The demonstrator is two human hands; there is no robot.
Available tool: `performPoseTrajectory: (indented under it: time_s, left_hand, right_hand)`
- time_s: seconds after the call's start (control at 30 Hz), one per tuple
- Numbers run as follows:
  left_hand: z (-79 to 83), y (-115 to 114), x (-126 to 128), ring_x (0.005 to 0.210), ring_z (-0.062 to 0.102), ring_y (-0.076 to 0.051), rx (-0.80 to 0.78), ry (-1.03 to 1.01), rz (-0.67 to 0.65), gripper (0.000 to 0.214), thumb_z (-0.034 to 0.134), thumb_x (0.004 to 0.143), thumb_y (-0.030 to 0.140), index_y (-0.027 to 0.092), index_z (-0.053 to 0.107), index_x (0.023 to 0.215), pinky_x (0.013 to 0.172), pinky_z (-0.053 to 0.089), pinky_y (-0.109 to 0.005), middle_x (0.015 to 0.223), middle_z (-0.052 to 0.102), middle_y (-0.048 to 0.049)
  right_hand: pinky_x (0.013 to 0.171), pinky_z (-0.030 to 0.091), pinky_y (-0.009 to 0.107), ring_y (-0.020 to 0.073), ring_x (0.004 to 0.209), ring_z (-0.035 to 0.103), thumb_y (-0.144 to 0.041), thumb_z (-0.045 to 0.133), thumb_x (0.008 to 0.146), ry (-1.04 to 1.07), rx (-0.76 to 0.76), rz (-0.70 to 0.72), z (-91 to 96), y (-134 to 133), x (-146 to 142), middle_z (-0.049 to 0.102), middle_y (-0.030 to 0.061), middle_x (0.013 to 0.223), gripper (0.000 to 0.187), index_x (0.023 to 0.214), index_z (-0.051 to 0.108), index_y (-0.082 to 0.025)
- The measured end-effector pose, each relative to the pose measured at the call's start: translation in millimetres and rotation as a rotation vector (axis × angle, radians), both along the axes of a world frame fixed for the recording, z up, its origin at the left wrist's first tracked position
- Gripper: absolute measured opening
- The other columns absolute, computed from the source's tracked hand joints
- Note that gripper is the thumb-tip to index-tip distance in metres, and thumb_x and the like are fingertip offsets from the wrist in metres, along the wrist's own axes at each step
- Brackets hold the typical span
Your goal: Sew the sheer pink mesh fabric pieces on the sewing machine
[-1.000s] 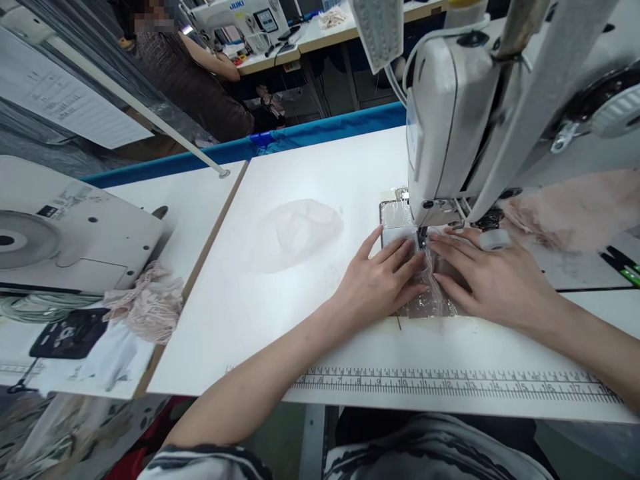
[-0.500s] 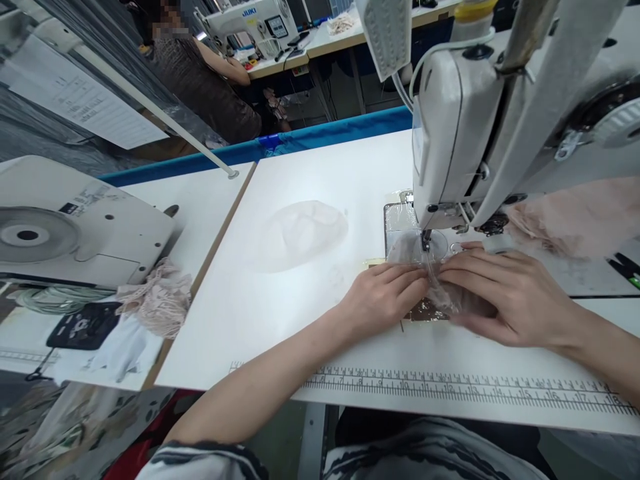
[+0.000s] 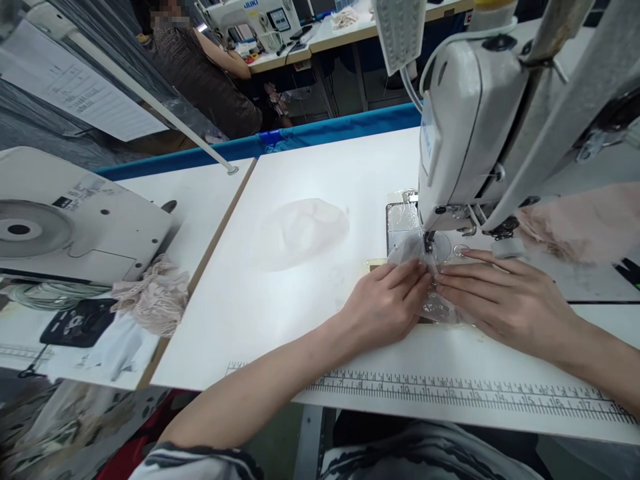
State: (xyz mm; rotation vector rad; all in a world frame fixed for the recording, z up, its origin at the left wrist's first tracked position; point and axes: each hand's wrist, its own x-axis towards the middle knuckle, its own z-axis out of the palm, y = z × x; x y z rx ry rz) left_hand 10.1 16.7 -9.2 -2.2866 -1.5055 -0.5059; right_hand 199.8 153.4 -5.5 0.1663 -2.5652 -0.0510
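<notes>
A piece of sheer, pale fabric (image 3: 440, 309) lies gathered beneath the presser foot (image 3: 429, 241) of the white sewing machine (image 3: 453, 133). Left of the needle, my left hand (image 3: 387, 300) is closed, its fingertips pinching the fabric's edge close to the foot. From the other side my right hand (image 3: 510, 300) holds the same fabric; its fingers reach forward, the index finger a little apart, and its thumb is hidden. Both sets of fingertips nearly meet just in front of the foot.
Another sheer pale piece (image 3: 307, 230) lies flat on the white table. Pink fabric (image 3: 575, 220) and black-handled snips (image 3: 627, 272) are at right. A second machine (image 3: 75, 227) and a cord bundle (image 3: 153, 297) stand left. Beyond the blue cloth edge (image 3: 345, 127) sits a person (image 3: 200, 80).
My right hand has shifted slightly, its fingers now flatter and its thumb out of sight. The fabric between the hands sits more bunched near the foot. The view has tilted a little.
</notes>
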Motion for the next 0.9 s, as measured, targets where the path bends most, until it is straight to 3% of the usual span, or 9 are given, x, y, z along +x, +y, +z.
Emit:
performPoseTrajectory:
  time_s: [0.17,0.63,0.8,0.9]
  left_hand:
    - [-1.5,-1.2,-0.1,0.115,0.067,-0.022,-0.009,0.025,0.013,0.031,0.052,0.095,0.018,0.003,0.067,0.118,0.099,0.057,-0.035,0.118,0.072,-0.0134]
    - [-1.5,4.3,-3.2,0.116,0.067,-0.023,-0.015,0.019,0.026,0.032,0.052,0.097,0.021,0.004,0.067,0.119,0.104,0.055,-0.038,0.119,0.071,-0.0127]
    - [-2.2,6.9,-7.0,0.121,0.064,-0.023,-0.046,0.02,0.044,0.033,0.052,0.097,0.02,0.006,0.065,0.124,0.109,0.05,-0.043,0.124,0.069,-0.0119]
    - [-1.9,3.3,-6.0,0.121,0.064,-0.021,-0.036,0.028,-0.005,0.032,0.051,0.096,0.016,0.007,0.065,0.124,0.109,0.05,-0.04,0.125,0.069,-0.0104]
  right_hand:
    - [0.083,0.054,0.037,0.0211,0.104,0.069,-0.005,0.054,0.095,0.008,0.014,-0.013,2.0,-0.4,-0.6,0.074,0.0064,0.11,0.021,0.106,0.071,-0.012]
    - [0.079,0.056,0.033,0.018,0.105,0.069,-0.003,0.05,0.095,-0.004,0.074,-0.078,0.0,2.6,-2.4,0.073,0.0028,0.113,0.028,0.105,0.073,-0.018]
    - [0.081,0.056,0.034,0.0184,0.103,0.07,-0.006,0.05,0.097,-0.001,0.074,-0.093,-3.7,4.5,-4.7,0.074,0.0037,0.11,0.025,0.107,0.072,-0.014]
    - [0.083,0.057,0.036,0.0202,0.106,0.069,-0.005,0.051,0.096,-0.022,0.098,-0.088,-4.0,3.8,-4.1,0.073,0.0056,0.114,0.026,0.109,0.071,-0.012]
